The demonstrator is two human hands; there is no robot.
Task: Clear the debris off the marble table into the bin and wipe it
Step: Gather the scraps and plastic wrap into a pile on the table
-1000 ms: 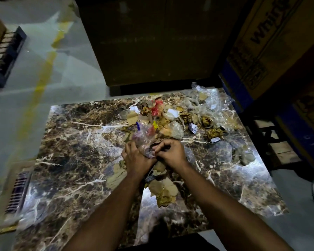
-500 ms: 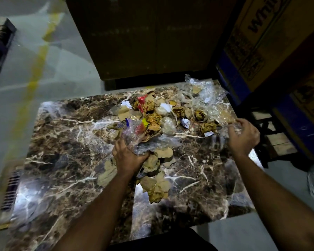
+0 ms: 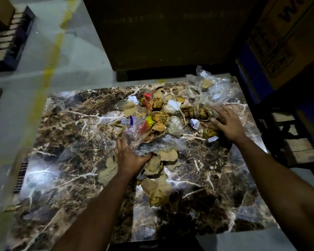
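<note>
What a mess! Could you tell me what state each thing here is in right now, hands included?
Left hand: gripping clear crumpled plastic.
Right hand: fingers spread over the debris pile.
Marble table: still littered, unwiped.
Brown paper scraps: crumpled, loose near the front.

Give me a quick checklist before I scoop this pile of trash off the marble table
1. Left hand grips plastic wrap: ok.
2. Right hand around debris: not ok, fingers spread, gripping nothing.
3. Debris gathered in one heap: not ok, paper scraps lie apart near you.
4. Bin within reach: cannot tell, none in view.
5. Wiping cloth ready: cannot tell, none in view.
6. Table near the left edge bare: ok.
</note>
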